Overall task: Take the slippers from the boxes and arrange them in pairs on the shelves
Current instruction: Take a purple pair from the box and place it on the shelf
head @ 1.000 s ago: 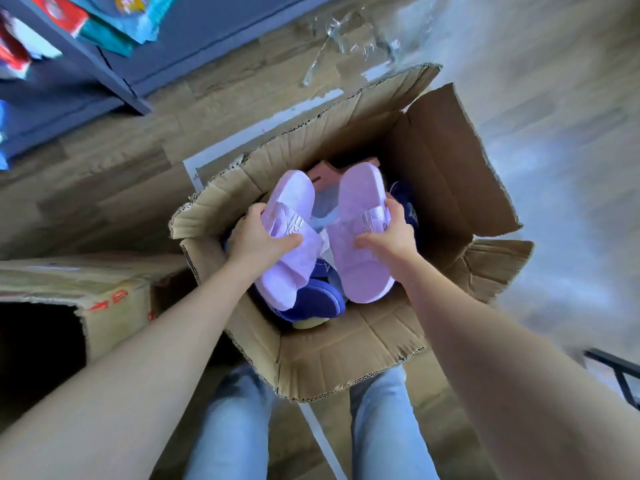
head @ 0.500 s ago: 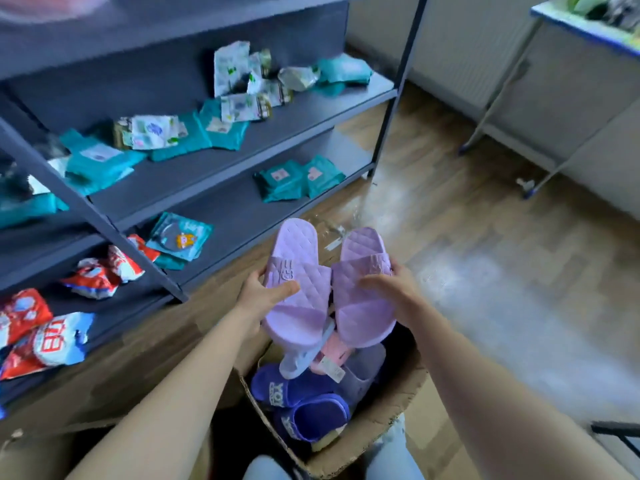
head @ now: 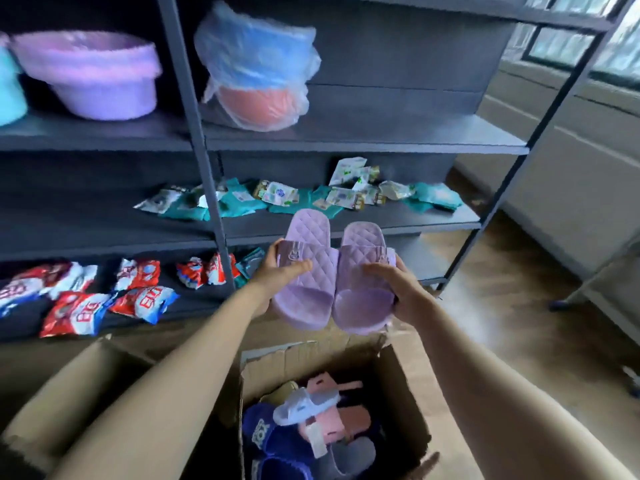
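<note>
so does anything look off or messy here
The cardboard box has a ragged, torn edge on its back flap. The slippers inside lie in a jumbled heap, not paired, and the packets on the middle shelf are scattered at all angles. The lilac pair held up looks fine.

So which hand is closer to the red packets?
Left. The left hand is just right of the red packets; the right hand is farther right, beyond both purple slippers.
</note>
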